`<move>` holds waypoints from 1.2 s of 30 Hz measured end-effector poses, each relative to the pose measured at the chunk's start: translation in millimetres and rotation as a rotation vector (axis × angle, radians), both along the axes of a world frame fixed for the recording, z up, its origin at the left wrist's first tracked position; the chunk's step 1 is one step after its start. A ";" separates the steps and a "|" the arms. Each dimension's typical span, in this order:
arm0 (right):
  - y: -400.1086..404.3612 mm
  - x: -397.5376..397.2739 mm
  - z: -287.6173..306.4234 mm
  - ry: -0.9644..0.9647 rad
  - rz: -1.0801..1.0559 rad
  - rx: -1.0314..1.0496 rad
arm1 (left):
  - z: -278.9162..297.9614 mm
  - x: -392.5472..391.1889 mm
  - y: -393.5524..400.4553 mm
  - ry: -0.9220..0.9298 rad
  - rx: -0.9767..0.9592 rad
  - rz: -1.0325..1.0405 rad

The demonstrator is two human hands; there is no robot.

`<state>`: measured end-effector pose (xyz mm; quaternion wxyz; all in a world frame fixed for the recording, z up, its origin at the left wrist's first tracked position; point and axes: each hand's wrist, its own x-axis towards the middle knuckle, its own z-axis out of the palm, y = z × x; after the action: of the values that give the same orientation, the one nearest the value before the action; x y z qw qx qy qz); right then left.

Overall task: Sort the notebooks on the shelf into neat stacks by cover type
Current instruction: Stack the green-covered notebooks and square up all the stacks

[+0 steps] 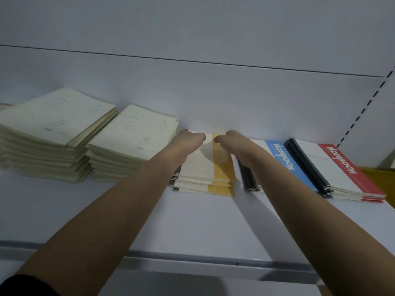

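Observation:
A stack of yellow-banded notebooks [215,169] lies mid-shelf. My left hand [189,141] and my right hand [234,142] both reach over its far end, fingers curled down behind the back edge, thumbs nearly meeting on the top cover. To the right lie a blue-banded notebook stack [286,163], partly hidden by my right forearm, and a red-banded notebook stack [342,169]. On the left stand two tall piles of plain cream notebooks, the far-left pile [53,124] and the pile beside the yellow stack [132,133].
The white shelf board [106,210] has a grey metal front lip [192,259]. The back panel rises right behind the stacks. A slotted upright [367,103] runs at the right, with something yellow-brown [378,178] behind the red stack.

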<state>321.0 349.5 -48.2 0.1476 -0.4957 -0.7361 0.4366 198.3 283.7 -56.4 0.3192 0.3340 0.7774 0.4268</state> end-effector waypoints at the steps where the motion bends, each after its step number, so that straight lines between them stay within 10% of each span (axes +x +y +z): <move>1: -5.6 5.7 1.9 -0.039 0.059 0.125 | 1.7 2.4 -8.5 0.078 0.003 -0.055; 9: -64.5 67.2 -10.6 -0.242 0.603 0.587 | -25.3 11.2 -114.2 0.682 0.083 -0.591; 19: -45.8 59.3 -28.0 -0.435 0.564 0.884 | -47.8 -8.1 -93.0 1.040 0.154 -0.538; 29: -39.8 60.1 -39.7 -0.352 0.502 0.838 | -53.0 -2.3 -84.1 1.013 0.082 -0.498; 36: -35.4 36.3 -35.0 -0.020 0.290 0.321 | -50.5 22.5 -78.2 0.387 0.326 -0.116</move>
<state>357.3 314.1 -83.2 0.1530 -0.3588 -0.8613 0.3255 220.7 205.5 -106.9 0.1305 0.5005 0.7245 0.4556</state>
